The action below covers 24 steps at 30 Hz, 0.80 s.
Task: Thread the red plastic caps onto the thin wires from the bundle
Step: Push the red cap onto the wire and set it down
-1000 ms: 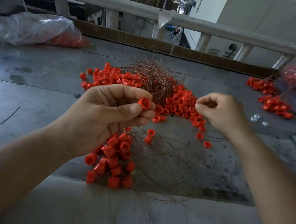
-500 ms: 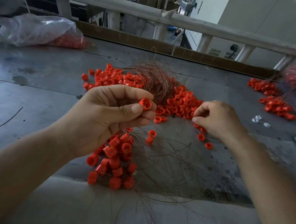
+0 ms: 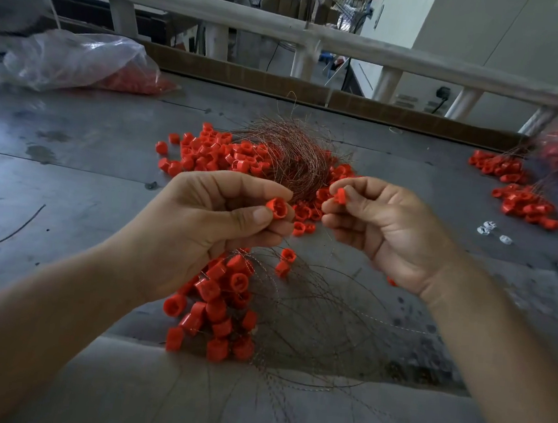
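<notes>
a red cap (image 3: 340, 195) in each hand

Red caps (image 3: 238, 159), coppery wire bundle (image 3: 297, 158), grey table (image 3: 68, 168)

Bare left hand (image 3: 214, 225), right hand (image 3: 389, 233), forearms (image 3: 54, 308); nails seemingly short.

Only a narrow gap for us between the red cap (image 3: 277, 208) in our left hand (image 3: 207, 224) and the one in our right hand (image 3: 388, 236). Beyond both, wire bundle (image 3: 297, 158) and loose caps (image 3: 221, 157) block us; beneath, threaded caps (image 3: 219, 305) and wire loops (image 3: 328, 323). Left of our left hand, bare tabletop (image 3: 65, 195) lies open.
</notes>
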Available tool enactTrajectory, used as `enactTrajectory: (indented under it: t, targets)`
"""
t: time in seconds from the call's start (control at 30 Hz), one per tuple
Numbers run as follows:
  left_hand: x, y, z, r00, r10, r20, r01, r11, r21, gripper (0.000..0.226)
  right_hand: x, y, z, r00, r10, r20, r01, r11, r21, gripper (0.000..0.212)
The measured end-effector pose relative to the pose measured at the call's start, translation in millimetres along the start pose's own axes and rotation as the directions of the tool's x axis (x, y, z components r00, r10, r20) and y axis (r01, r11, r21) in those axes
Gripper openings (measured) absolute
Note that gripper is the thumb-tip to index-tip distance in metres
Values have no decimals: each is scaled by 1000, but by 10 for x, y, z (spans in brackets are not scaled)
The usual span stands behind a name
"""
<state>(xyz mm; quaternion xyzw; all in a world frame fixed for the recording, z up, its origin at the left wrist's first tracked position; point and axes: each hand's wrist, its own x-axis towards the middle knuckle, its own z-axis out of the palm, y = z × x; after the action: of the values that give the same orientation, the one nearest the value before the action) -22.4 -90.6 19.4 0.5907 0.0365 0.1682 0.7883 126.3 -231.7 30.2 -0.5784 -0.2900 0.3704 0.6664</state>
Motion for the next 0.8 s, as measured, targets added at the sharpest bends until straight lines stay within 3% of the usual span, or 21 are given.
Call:
enactTrajectory:
  t: [0.5,0.8]
  targets:
    - [-17,7,23,1000,14,-13,-12,995,101,27,-62,3,115,994,-4,109,6,1000,-16,14]
    - [-28,12,1,1000,18,6,-18,994,108,27,-72,17,138,994,-57,90,63,995,-72,25]
